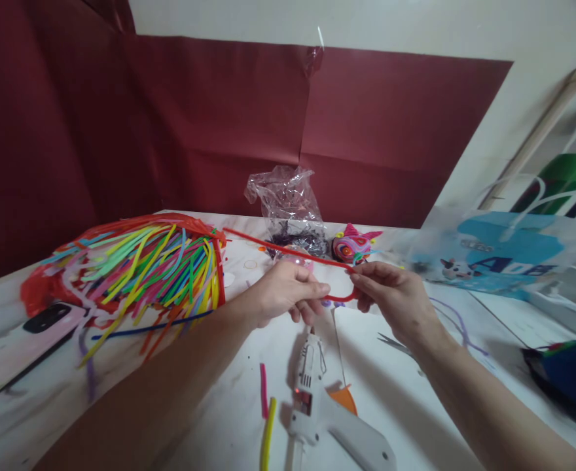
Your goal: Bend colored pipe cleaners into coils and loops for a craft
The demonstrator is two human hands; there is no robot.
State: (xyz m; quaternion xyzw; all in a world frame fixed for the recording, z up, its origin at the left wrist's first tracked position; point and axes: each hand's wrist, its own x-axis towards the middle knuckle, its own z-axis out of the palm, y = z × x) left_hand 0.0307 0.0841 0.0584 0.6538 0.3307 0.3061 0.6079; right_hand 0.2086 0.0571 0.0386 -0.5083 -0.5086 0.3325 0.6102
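A red pipe cleaner (pixel 288 251) is bent back on itself in a loop, raised above the table. My left hand (pixel 288 291) pinches its short end. The fingers of my right hand (pixel 391 294) close on the bend, at the right of the loop. The long end stretches left toward a heap of many-coloured pipe cleaners (pixel 170 261) in red plastic wrapping. Below my hands lies a white hot glue gun (pixel 312 392), its nozzle pointing away from me. Scissors (pixel 395 343) are partly hidden under my right wrist.
A pink pipe-cleaner figure (pixel 354 245) and a clear plastic bag (pixel 290 203) stand at the back. Short pink (pixel 263 390) and yellow pieces (pixel 268 432) lie left of the glue gun. A phone (pixel 27 347) is at the left, a printed plastic bag (pixel 508 248) at the right.
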